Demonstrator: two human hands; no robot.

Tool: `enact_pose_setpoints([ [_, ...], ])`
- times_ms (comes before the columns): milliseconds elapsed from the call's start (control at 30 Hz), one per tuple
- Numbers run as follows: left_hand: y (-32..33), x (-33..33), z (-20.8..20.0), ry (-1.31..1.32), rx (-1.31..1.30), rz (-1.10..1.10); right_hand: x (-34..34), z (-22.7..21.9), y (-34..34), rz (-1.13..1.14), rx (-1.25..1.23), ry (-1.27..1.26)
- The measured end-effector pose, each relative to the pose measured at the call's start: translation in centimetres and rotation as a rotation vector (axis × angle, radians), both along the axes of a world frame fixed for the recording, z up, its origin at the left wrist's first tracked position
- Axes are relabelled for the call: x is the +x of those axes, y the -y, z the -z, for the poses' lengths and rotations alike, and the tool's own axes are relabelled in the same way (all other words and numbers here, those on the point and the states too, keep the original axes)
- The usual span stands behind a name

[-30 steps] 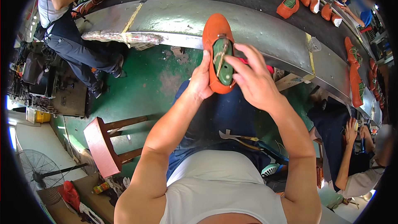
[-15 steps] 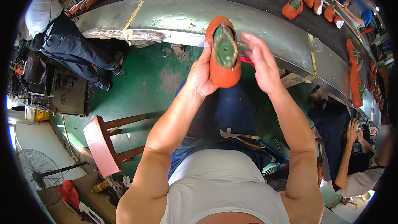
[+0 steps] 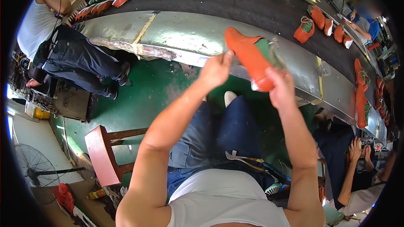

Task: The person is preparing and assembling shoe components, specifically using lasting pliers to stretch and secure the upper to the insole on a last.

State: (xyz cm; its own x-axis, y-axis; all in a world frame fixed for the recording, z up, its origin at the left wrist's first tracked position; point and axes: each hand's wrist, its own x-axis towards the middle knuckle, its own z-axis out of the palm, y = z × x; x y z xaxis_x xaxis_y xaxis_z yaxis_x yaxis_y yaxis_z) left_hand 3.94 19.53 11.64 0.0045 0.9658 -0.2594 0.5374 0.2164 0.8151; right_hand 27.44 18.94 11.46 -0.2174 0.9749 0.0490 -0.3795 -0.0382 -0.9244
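Note:
An orange shoe (image 3: pixel 251 56) with a green form inside and a tied lace at its opening is tilted in the air in front of me, toe pointing up and left. My right hand (image 3: pixel 281 86) grips it around the heel end. Beside the shoe's left edge is my left hand (image 3: pixel 216 70), fingers curled and thumb raised close to the upper. Whether that thumb touches the shoe I cannot tell, and no object shows in this hand. A hammer (image 3: pixel 240 157) lies by my lap.
A metal ledge (image 3: pixel 181 27) runs in front of a dark belt (image 3: pixel 176 1) carrying orange and green shoes (image 3: pixel 304 30). At left are a person (image 3: pixel 63 50), a reddish wooden stool (image 3: pixel 102 155) and a fan (image 3: pixel 35 166). Another person's hands (image 3: pixel 357 149) work at right.
The shoe has swung from upright to tilted, its side now showing. My right hand has taken hold of the heel, while my left hand has moved off the shoe's side. The view has shifted.

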Motion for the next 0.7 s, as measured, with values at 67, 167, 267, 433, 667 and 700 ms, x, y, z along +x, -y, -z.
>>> enact_pose_setpoints([
  [67, -3.3, -4.0, 3.1, -0.290, 0.439, -0.251, 0.4, -3.5, -3.1, -0.066, -0.249, -0.207],
  [167, -7.5, -11.5, 7.3, -0.773, 0.511, -0.483, 0.1, -3.8, -10.7, -0.059, -0.214, -0.243],
  [267, -9.7, -10.6, 7.3, -0.807, 0.388, -0.497, 1.3, -2.6, -20.5, 0.259, -0.027, 0.020],
  [433, -9.1, -8.4, 4.2, -0.730, 0.208, -0.380, 5.0, 6.9, -28.2, 0.647, 0.381, 1.631],
  [667, -9.2, -8.3, 4.2, -0.783, 0.216, -0.374, 3.7, 4.7, -25.7, 0.374, 0.175, 1.693],
  [700, -9.0, -8.6, 4.5, -0.777, 0.245, -0.385, 3.2, 5.0, -25.8, 0.388, 0.210, 1.669],
])
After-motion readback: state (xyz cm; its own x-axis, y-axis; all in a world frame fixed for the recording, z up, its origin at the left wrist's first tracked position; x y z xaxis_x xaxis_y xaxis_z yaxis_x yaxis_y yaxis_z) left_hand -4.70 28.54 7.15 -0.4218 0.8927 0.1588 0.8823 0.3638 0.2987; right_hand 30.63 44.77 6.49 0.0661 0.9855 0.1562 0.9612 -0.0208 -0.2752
